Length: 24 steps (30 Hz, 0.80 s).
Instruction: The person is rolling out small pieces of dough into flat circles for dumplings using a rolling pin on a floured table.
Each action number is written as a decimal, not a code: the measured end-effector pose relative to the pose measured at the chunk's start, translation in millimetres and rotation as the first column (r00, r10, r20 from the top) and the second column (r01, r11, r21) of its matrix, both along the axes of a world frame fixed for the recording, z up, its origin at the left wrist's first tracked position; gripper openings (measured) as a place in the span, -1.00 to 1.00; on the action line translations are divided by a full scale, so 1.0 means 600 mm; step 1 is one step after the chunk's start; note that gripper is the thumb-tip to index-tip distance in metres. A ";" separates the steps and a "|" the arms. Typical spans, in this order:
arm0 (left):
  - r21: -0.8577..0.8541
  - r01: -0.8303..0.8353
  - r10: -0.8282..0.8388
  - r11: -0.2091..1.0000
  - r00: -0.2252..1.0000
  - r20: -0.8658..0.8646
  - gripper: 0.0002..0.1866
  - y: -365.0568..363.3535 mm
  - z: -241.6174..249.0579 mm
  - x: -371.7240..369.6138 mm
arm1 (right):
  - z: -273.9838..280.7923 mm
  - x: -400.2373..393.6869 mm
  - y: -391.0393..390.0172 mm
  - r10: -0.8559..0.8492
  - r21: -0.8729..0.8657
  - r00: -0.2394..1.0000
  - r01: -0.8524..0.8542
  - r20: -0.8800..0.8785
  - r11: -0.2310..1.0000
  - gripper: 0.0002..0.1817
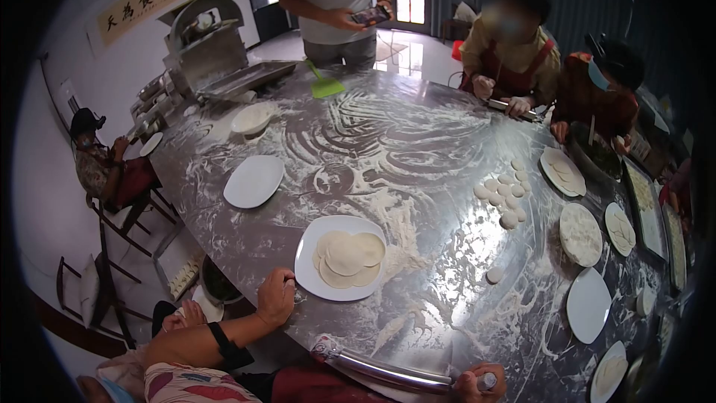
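Observation:
At the near table edge, my right hand (479,383) is wrapped round the right handle of a shiny metal rolling pin (391,372). The pin lies slantwise, and its left end looks pale and reddish. A bent arm in a patterned sleeve, which appears to be mine, brings my left hand (276,298) to the table edge. It is a closed fist whose inside is hidden. Just right of this fist stands a square white plate (304,257), with several thin round dough wrappers (350,255) stacked on it. Small dough pieces (506,192) lie farther right, one (495,275) apart from the others.
Flour covers the metal table (440,149). White plates (254,181) and a flour bowl (580,235) stand around. A green scoop (326,87) and a dough machine (209,45) are far off. Two co-workers (514,52) work opposite; someone (335,0) holds a phone. Another person's hand (185,316) is lower left.

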<state>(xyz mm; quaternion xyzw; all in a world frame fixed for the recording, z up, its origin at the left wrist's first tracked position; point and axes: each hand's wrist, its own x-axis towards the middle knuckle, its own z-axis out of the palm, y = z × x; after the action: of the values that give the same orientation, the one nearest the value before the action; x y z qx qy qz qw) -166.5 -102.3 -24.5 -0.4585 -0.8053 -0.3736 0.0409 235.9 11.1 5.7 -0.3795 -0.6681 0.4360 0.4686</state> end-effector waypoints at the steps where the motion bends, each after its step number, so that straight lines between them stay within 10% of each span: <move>1: 0.006 0.004 -0.004 1.000 1.000 0.001 -0.86 0.000 -0.001 -0.001 | -0.004 0.000 0.001 -0.003 0.023 1.000 0.003 0.001 1.000 -0.89; 24: 0.001 0.014 -0.014 1.000 1.000 0.011 -0.84 0.000 0.003 0.000 | -0.025 0.006 0.000 -0.051 -0.005 0.997 0.051 0.062 0.999 -0.87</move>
<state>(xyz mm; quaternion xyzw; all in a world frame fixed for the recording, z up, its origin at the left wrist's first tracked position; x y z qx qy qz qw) -166.8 -102.0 -22.5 -0.4620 -0.8021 -0.3768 0.0343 239.3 10.9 -9.1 -0.4115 -0.6708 0.4142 0.4573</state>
